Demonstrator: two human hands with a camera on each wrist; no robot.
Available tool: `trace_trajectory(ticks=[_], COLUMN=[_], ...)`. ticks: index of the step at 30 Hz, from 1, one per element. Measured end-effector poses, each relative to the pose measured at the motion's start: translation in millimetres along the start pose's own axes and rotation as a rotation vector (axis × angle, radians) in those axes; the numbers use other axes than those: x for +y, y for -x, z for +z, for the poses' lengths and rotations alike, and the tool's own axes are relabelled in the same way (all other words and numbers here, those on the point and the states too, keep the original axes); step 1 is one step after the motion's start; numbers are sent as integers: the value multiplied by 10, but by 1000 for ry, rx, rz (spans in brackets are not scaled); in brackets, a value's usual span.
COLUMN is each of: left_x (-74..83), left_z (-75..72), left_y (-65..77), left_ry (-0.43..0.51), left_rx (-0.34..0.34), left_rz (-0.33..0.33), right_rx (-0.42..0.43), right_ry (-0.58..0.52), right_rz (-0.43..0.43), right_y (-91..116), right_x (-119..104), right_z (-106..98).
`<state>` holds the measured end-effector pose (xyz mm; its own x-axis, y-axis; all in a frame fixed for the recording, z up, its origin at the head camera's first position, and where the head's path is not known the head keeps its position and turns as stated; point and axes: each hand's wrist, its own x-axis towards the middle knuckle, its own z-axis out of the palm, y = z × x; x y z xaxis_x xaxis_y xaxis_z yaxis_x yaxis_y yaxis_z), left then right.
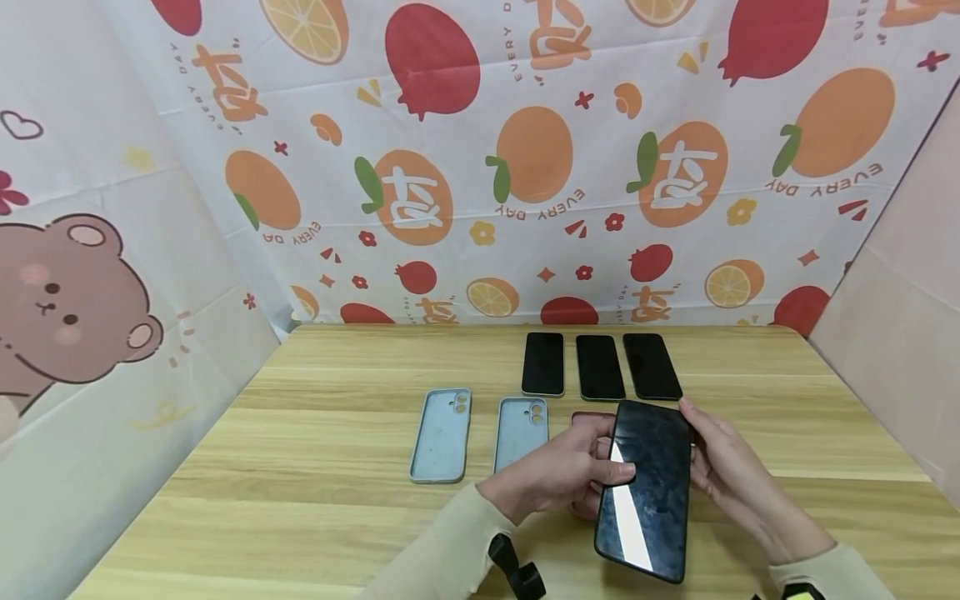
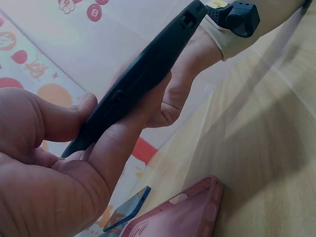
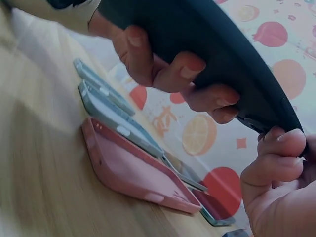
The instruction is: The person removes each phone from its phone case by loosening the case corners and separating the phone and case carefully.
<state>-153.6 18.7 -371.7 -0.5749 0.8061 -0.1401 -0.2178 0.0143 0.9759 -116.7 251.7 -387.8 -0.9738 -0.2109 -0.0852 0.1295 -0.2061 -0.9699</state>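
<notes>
A black phone in a dark case (image 1: 660, 500) is held up above the front right of the table, its glossy screen upward with a bright streak of reflection. My left hand (image 1: 558, 471) grips its left side, thumb over the screen and fingers (image 3: 180, 71) spread under the back. At the far right corner, my right hand (image 1: 738, 483) pinches the edge between thumb and fingertips. In the left wrist view the case's side and end cutout show. Beneath the phone lies a pink phone case (image 3: 133, 163), hollow side up, partly hidden in the head view.
Two light blue phone cases (image 1: 440, 437) lie hollow side up to the left of the pink one. Three dark-screened phones (image 1: 543, 364) lie in a row toward the back of the wooden table (image 1: 315, 450). A fruit-printed cloth (image 1: 465, 250) hangs behind.
</notes>
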Motion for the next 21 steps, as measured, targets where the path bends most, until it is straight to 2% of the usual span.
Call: trace_trajectory(ticks=[5, 10, 21], left_x=[17, 25, 41], left_z=[-11, -15, -26], left_y=[17, 31, 50], left_ry=[16, 31, 54], left_rx=[-18, -19, -21], left_rz=[-4, 9, 0], right_rx=[7, -68, -229], right_ry=[-82, -169, -351], right_rz=[32, 70, 54], right_y=[4, 16, -2], right_x=[0, -10, 29], right_z=[20, 14, 40])
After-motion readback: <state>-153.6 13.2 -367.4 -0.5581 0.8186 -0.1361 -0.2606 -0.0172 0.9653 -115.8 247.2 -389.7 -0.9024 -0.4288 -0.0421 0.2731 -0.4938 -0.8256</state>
